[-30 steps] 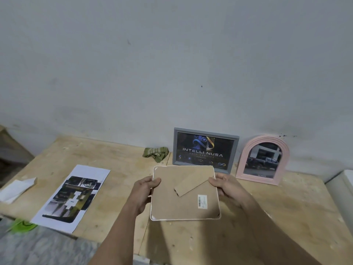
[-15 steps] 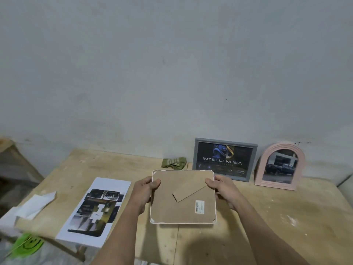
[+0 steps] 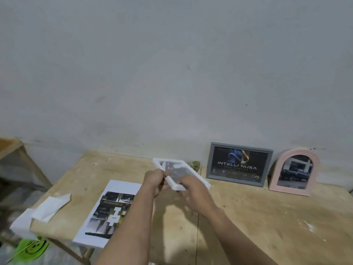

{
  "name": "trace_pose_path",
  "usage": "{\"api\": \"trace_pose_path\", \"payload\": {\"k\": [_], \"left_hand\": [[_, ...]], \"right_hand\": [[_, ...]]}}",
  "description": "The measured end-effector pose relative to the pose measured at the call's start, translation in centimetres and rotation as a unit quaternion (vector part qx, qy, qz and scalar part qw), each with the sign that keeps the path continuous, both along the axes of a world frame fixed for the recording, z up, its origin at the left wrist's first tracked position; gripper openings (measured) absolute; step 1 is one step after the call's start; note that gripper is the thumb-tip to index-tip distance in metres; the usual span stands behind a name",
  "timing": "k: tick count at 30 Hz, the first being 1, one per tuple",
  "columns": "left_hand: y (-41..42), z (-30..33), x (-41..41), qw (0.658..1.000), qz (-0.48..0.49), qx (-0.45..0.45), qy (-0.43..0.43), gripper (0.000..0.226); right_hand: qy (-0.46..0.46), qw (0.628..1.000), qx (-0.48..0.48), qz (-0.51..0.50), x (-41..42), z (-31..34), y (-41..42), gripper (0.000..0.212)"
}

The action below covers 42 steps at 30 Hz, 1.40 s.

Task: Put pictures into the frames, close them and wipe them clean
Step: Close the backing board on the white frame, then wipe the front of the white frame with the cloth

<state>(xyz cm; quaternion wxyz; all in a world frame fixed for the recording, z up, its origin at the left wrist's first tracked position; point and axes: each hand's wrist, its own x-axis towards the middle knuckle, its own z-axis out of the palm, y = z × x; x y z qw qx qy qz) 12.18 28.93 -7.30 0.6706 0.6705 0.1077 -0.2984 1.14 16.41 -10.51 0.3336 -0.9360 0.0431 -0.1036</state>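
A white square picture frame (image 3: pixel 172 165) is held above the wooden table (image 3: pixel 267 217), its glass front up and turned diagonally. My left hand (image 3: pixel 155 180) grips its near left edge. My right hand (image 3: pixel 193 190) grips its near right corner from the front. A picture shows blurred behind the glass. A printed picture sheet (image 3: pixel 110 211) lies flat on the table's left part. A crumpled green cloth (image 3: pixel 194 163) lies by the wall, partly hidden behind the frame.
A grey frame (image 3: pixel 239 163) with a dark logo picture and a pink arched frame (image 3: pixel 295 172) with a car photo lean on the wall. White folded paper (image 3: pixel 47 209) lies at the table's left edge. A green item (image 3: pixel 32 247) lies below it.
The white frame has been flipped from its brown back to its glass front and turned diagonally. Both hands shifted their grip, and the view swung left.
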Motion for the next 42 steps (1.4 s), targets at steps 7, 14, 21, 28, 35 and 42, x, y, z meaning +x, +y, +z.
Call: {"api": "trace_pose_path", "payload": {"k": [7,14,21,28,35,42], "left_hand": [[3.3,-2.9,1.3,0.997,-0.046,0.057,-0.040,0.013],[2.2,-6.2,4.2,0.999,0.030,-0.001,-0.036,0.020],[0.4,-10.0,7.7,0.990,0.130,0.045,-0.006,0.021],[0.5,-13.5,11.0,0.977,0.196,0.082,0.011,0.021],[-0.2,-15.5,11.7,0.972,0.221,0.076,0.013,0.020],[-0.7,-11.5,9.7,0.983,0.179,0.043,-0.030,0.022]], "right_hand": [[0.128,0.932,0.202,-0.273,3.7,-1.3,-3.6,0.070],[0.080,0.932,0.244,-0.257,7.5,-3.4,-2.6,0.057],[0.174,0.933,0.266,-0.167,14.4,-9.4,-9.0,0.033],[0.233,0.954,-0.191,0.004,22.8,-15.7,-16.2,0.055],[0.223,0.952,-0.207,0.025,23.4,-19.7,-16.1,0.046],[0.023,0.993,0.038,-0.114,25.0,-8.1,-13.4,0.016]]}}
